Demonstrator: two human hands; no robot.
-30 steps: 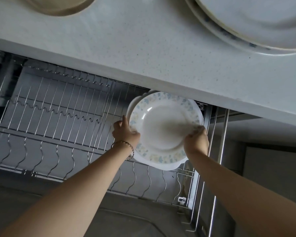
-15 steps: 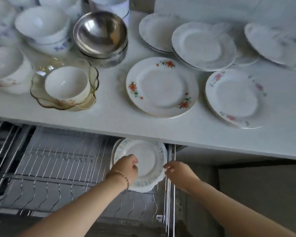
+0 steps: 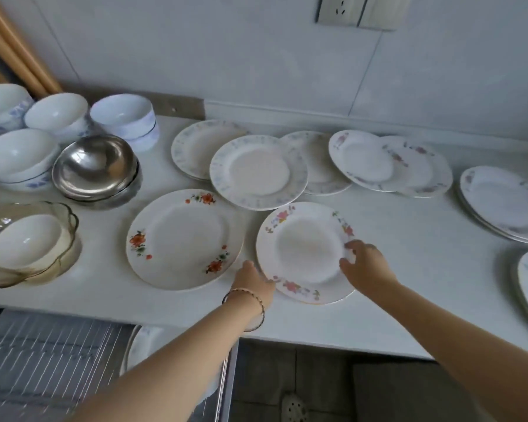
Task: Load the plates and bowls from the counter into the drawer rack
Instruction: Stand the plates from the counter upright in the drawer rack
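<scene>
A white counter (image 3: 409, 269) runs along a pale tiled wall with a socket (image 3: 339, 9) high up, and it is crowded with crockery. Near the front edge lies a pink-flowered plate (image 3: 305, 251), flat on the counter, with a hand at each side. The left hand (image 3: 253, 281), a thin bracelet (image 3: 247, 303) on its wrist, is at the plate's near-left rim. Its thumb points away from the plate and its fingers meet the rim, but they are hidden behind the hand, so I cannot tell whether they grip. The right hand (image 3: 366, 266) is at the right rim, its fingers loosely bent and apart, with the tips of thumb and forefinger resting on top of the rim. Just left of this plate lies an orange-flowered plate (image 3: 183, 239), and behind the two sits a blue-patterned plate (image 3: 258, 172) overlapping others in a row. More plates are stacked far right. On the left stand a steel bowl (image 3: 95, 166), several white bowls (image 3: 19, 153) and a glass dish (image 3: 70, 220) holding a small white bowl (image 3: 28, 242). Below the counter edge the wire drawer rack (image 3: 43, 360) is pulled out, blurred, with one plate (image 3: 144, 345) standing on edge at its right end, partly hidden by the left forearm.
</scene>
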